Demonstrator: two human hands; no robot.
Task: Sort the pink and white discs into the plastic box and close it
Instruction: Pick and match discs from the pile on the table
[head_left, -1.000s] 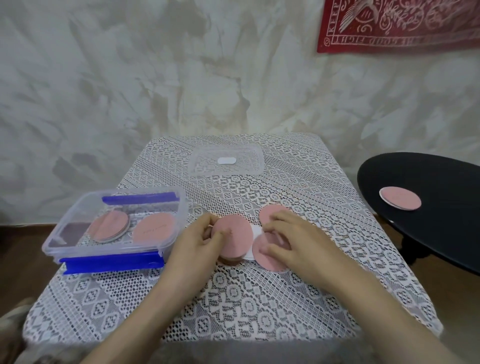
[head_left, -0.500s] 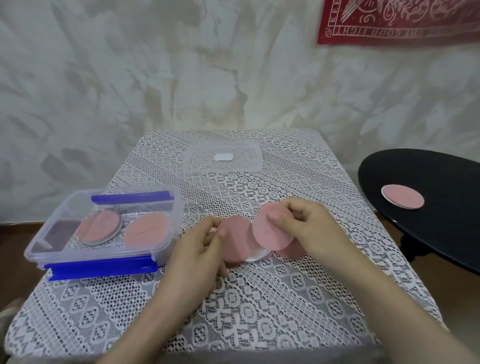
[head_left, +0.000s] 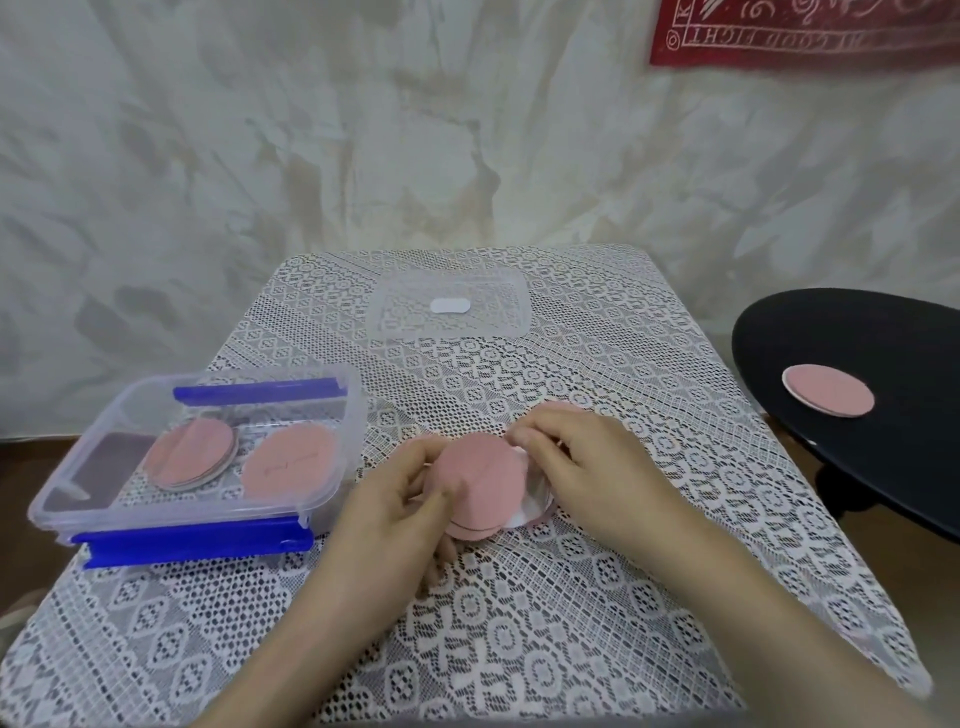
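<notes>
On the red cloth (head_left: 805, 36) hanging at the top right we see white lettering that seems to read "GOOD LIGHT", though the frame edge cuts it off and the letters look reversed, so we cannot be sure of it. The clear lid (head_left: 498, 291) lying flat at the far end of the tabletop (head_left: 519, 623) carries a small white label (head_left: 450, 305) on which we can read nothing. In the middle of the lace-covered tabletop the left hand (head_left: 384, 499) curls its fingers and thumb round the left edge of a pink disc (head_left: 480, 478), and the right hand (head_left: 587, 467) curls its fingertips over the same disc's upper right edge. A white disc (head_left: 535, 501) peeks out beneath it, mostly covered. We cannot count the pile under the hands. A pink sliver (head_left: 563, 405) shows just behind the right hand. To the left stands the open plastic box (head_left: 349, 415) with blue clips (head_left: 192, 540) front and back. It holds a small stack of discs (head_left: 189, 457) and a single disc (head_left: 291, 460) with faint marks too small to read. On the black side table (head_left: 857, 457), partly cut off at the right, lie more discs (head_left: 827, 391), pink over white.
</notes>
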